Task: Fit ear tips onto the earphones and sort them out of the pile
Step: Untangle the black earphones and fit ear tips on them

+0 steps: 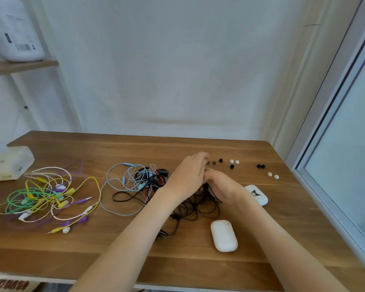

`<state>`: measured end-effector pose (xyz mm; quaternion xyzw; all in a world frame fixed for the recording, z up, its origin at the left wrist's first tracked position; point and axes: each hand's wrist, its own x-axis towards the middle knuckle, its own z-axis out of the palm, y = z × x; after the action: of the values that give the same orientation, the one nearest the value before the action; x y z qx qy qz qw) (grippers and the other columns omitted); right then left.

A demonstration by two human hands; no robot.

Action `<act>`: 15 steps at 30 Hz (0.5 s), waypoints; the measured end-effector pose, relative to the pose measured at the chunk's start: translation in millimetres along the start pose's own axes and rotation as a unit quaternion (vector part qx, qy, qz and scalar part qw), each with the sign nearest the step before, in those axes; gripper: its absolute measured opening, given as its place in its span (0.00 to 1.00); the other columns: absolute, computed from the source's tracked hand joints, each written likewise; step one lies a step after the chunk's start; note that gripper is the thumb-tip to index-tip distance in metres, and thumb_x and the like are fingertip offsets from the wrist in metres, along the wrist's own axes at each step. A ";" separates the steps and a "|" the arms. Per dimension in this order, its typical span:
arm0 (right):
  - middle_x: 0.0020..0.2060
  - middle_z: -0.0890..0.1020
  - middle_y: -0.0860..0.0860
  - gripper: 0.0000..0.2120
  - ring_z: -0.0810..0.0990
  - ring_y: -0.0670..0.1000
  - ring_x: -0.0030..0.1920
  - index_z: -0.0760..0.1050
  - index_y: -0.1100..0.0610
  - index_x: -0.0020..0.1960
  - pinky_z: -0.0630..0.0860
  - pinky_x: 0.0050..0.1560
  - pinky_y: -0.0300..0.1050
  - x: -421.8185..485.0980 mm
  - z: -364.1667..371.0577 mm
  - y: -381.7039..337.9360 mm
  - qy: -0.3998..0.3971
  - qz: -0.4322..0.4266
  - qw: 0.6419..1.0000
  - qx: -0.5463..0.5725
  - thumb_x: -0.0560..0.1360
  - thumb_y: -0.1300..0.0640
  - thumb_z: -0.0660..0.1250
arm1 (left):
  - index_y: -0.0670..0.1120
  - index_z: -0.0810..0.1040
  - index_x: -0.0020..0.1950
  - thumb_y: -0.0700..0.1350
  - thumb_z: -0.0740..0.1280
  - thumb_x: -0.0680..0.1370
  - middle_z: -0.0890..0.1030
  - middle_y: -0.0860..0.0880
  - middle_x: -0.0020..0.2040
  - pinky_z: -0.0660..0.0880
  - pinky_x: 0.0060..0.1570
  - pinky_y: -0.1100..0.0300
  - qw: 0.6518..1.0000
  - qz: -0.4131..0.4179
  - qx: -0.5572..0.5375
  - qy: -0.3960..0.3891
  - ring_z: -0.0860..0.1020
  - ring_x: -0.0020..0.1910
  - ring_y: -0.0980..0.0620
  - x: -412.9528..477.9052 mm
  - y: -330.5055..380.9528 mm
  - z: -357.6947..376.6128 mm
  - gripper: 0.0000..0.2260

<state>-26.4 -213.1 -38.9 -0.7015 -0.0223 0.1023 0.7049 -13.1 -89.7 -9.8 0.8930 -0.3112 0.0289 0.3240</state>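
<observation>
We find the right hand (221,186) gripping black earphones (190,209); the left hand (188,175) hides its hold. Coloured earphones (46,197) appear sorted aside; a tangle (131,178) and loose ear tips (232,166) are left.

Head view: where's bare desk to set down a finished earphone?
Free on the desk: near strip below the coloured bundle; far strip along the wall; patch right of the plain white case. Crowded: the middle, with the left hand and right hand over the black cable beside the tangled pile, and the ear tips behind them.
</observation>
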 end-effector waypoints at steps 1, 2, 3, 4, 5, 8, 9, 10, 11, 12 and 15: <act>0.45 0.81 0.49 0.15 0.77 0.51 0.50 0.75 0.56 0.49 0.73 0.56 0.44 -1.7 -3.7 1.6 0.000 -0.001 1.000 0.018 0.73 0.69 0.55 | 0.46 0.67 0.71 0.46 0.51 0.84 0.73 0.47 0.67 0.66 0.63 0.62 1.000 -0.006 -0.013 0.008 0.68 0.68 0.52 1.1 -4.5 5.5 0.17; 0.48 0.82 0.52 0.18 0.78 0.53 0.51 0.76 0.58 0.54 0.73 0.55 0.46 -3.8 -9.2 2.2 -0.003 0.002 1.000 0.022 0.70 0.70 0.54 | 0.46 0.67 0.71 0.46 0.52 0.84 0.73 0.47 0.67 0.66 0.64 0.59 1.000 -0.009 -0.019 0.013 0.67 0.68 0.51 2.2 -8.6 10.7 0.17; 0.51 0.81 0.54 0.21 0.78 0.54 0.51 0.74 0.59 0.58 0.72 0.55 0.47 -5.9 -13.0 0.8 -0.005 0.004 1.000 0.017 0.70 0.71 0.54 | 0.46 0.68 0.71 0.44 0.53 0.84 0.73 0.47 0.67 0.67 0.65 0.57 1.000 -0.008 -0.014 0.019 0.67 0.68 0.50 2.3 -13.4 14.9 0.16; 0.54 0.80 0.56 0.21 0.78 0.53 0.53 0.73 0.59 0.62 0.73 0.55 0.47 -6.1 -18.0 0.4 0.007 0.005 1.000 0.007 0.72 0.72 0.54 | 0.45 0.69 0.69 0.41 0.55 0.83 0.74 0.47 0.65 0.68 0.64 0.56 1.000 -0.001 -0.001 0.031 0.68 0.67 0.49 1.6 -17.2 18.0 0.16; 0.56 0.79 0.56 0.20 0.79 0.53 0.56 0.71 0.60 0.63 0.74 0.57 0.46 -6.1 -22.2 0.9 0.025 -0.001 1.000 0.005 0.75 0.73 0.56 | 0.45 0.71 0.67 0.37 0.56 0.81 0.75 0.46 0.63 0.68 0.62 0.56 0.999 0.010 0.017 0.050 0.70 0.64 0.48 0.6 -20.9 21.0 0.16; 0.58 0.79 0.57 0.14 0.79 0.53 0.59 0.72 0.64 0.63 0.76 0.60 0.44 -0.9 -31.0 6.7 0.072 -0.012 0.997 0.033 0.77 0.68 0.63 | 0.44 0.76 0.60 0.33 0.58 0.75 0.77 0.47 0.54 0.70 0.56 0.52 0.994 0.047 0.041 0.089 0.72 0.54 0.47 -0.2 -25.8 25.7 0.16; 0.55 0.81 0.57 0.12 0.80 0.52 0.56 0.73 0.65 0.60 0.77 0.58 0.43 0.8 -31.1 8.0 0.084 -0.011 0.996 0.036 0.77 0.66 0.64 | 0.45 0.76 0.59 0.34 0.58 0.74 0.77 0.48 0.52 0.71 0.55 0.52 0.994 0.058 0.037 0.084 0.72 0.53 0.48 -0.1 -26.1 25.6 0.16; 0.51 0.82 0.56 0.10 0.81 0.51 0.52 0.74 0.65 0.58 0.77 0.54 0.42 3.5 -32.1 11.5 0.091 -0.008 0.995 0.038 0.77 0.65 0.65 | 0.45 0.76 0.59 0.36 0.58 0.74 0.77 0.49 0.52 0.70 0.55 0.52 0.995 0.065 0.032 0.071 0.72 0.53 0.50 1.3 -27.2 27.3 0.16; 0.48 0.83 0.56 0.08 0.81 0.51 0.49 0.75 0.65 0.54 0.77 0.52 0.42 4.3 -32.0 13.3 0.091 -0.005 0.995 0.043 0.77 0.63 0.65 | 0.46 0.75 0.59 0.38 0.59 0.74 0.77 0.50 0.53 0.70 0.55 0.53 0.996 0.069 0.025 0.058 0.71 0.53 0.51 0.6 -26.5 27.3 0.15; 0.45 0.83 0.56 0.06 0.81 0.52 0.48 0.76 0.64 0.52 0.77 0.51 0.42 7.6 -32.1 17.1 0.089 0.001 0.995 0.053 0.77 0.62 0.66 | 0.47 0.74 0.59 0.40 0.60 0.75 0.76 0.51 0.54 0.70 0.56 0.55 0.996 0.069 0.017 0.046 0.71 0.54 0.52 1.3 -28.4 28.8 0.14; 0.39 0.83 0.53 0.05 0.80 0.49 0.41 0.76 0.60 0.45 0.76 0.43 0.40 8.8 -29.0 18.7 0.098 0.012 0.994 0.050 0.77 0.58 0.67 | 0.48 0.72 0.61 0.48 0.65 0.77 0.74 0.53 0.57 0.68 0.56 0.63 0.997 0.060 0.005 0.038 0.70 0.57 0.56 2.2 -33.3 32.5 0.14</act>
<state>-14.9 -240.2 -58.9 -0.6724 0.0601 0.0427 0.7365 2.9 -90.5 -53.6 0.8725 -0.3515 0.0833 0.3291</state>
